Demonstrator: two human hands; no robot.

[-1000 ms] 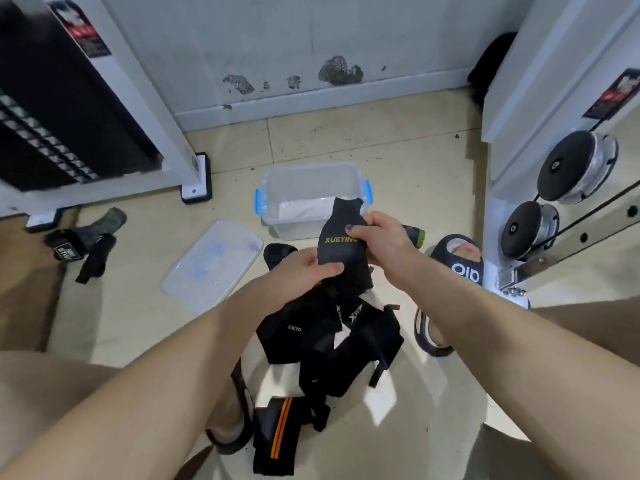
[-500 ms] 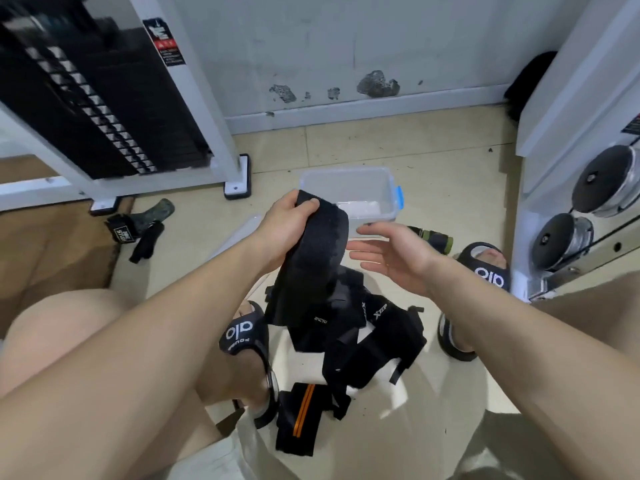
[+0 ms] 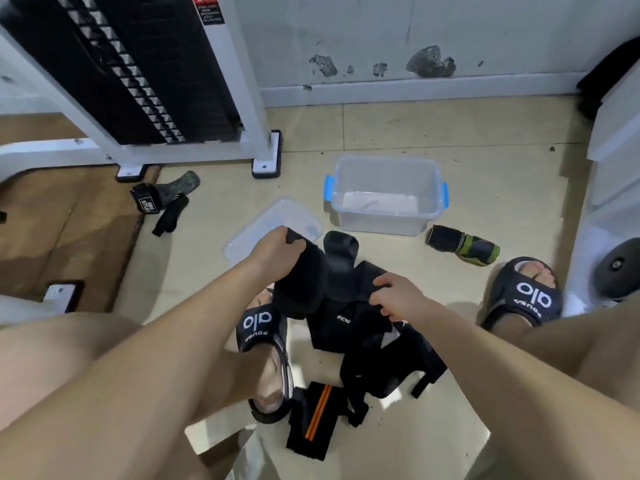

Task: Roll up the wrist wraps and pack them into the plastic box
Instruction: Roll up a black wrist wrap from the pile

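Observation:
My left hand (image 3: 277,252) grips the top end of a black wrist wrap (image 3: 303,285) that hangs down over the floor pile. My right hand (image 3: 394,297) reaches into that pile of black wrist wraps (image 3: 377,344), fingers curled on a strap. The clear plastic box (image 3: 386,221) with blue clips stands open on the floor beyond the pile, a white layer in its bottom. Its clear lid (image 3: 273,221) lies flat to the box's left, partly behind my left hand. A black wrap with orange stripes (image 3: 313,419) lies nearest me.
A rolled green and black wrap (image 3: 464,249) lies right of the box. Another loose wrap set (image 3: 162,200) lies at far left by the weight machine's white frame (image 3: 249,140). My feet in black slides (image 3: 523,294) flank the pile. A white machine (image 3: 616,188) stands at right.
My left hand lowered the wrap toward the pile. My right hand, open beside it half a second ago, dropped onto the pile and curled on a strap. The camera view shifted.

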